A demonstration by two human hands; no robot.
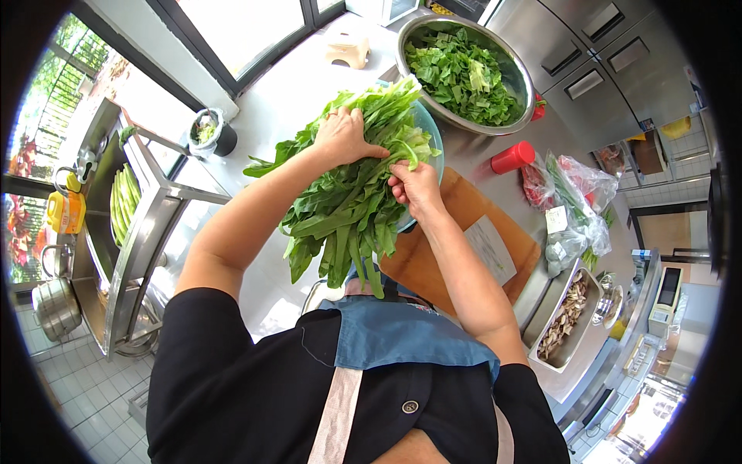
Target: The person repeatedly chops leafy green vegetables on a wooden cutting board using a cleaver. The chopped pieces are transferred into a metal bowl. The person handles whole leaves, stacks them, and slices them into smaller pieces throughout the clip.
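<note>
A large heap of long leafy greens [342,203] overhangs a pale blue-green basin [430,130]. My left hand [345,136] lies on top of the heap, fingers spread over the leaves and thumb pointing right. At the heap's right side my right hand [416,184] pinches a pale stem end between thumb and fingers. Beyond the basin, a big steel bowl [522,72] holds cut green leaves [464,75]. Below and right of the heap lies a wooden cutting board [458,203] with a broad cleaver blade [490,246] on it, partly hidden by my right forearm.
A red cylindrical container [513,158] and plastic bags of vegetables [574,197] sit to the right, near a steel pan [592,307] of sliced mushrooms [563,319]. A small lined bin [223,139] and a steel sink [101,232] with long green vegetables [124,203] are left. A beige stool [348,49] stands beyond.
</note>
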